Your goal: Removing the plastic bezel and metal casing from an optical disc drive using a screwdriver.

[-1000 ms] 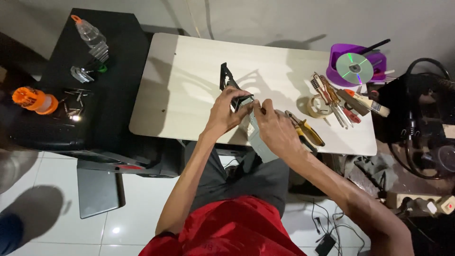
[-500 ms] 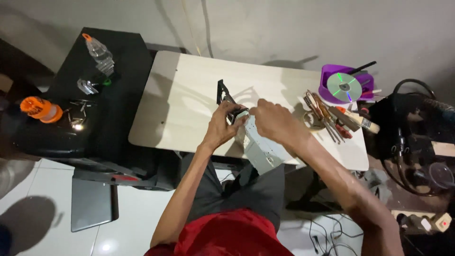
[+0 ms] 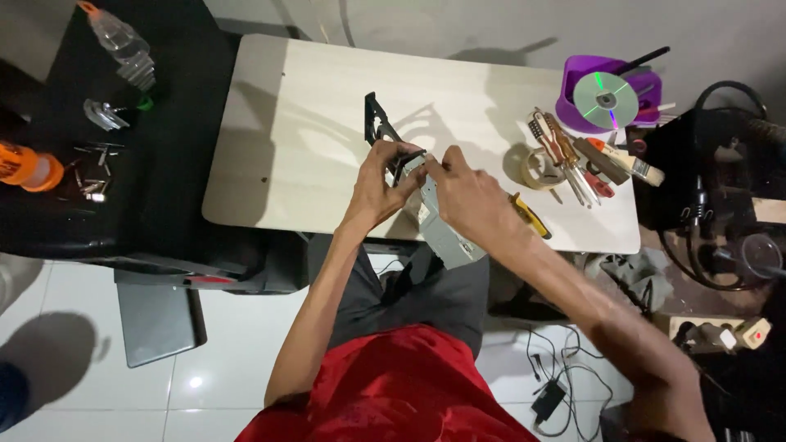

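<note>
The pale bench (image 3: 311, 164) fills more of the view than a second ago, and the grey metal drive case (image 3: 442, 233) has swung so its long body now hangs over the near edge toward the lap, its front end on the bench. A black plastic bezel (image 3: 378, 124) stands just behind it. The work looks to be at the case's front end. The left hand (image 3: 378, 187) bends at the wrist, fingers closed on that end; the right hand (image 3: 468, 200) lies over the case top, fingers pressing there.
</note>
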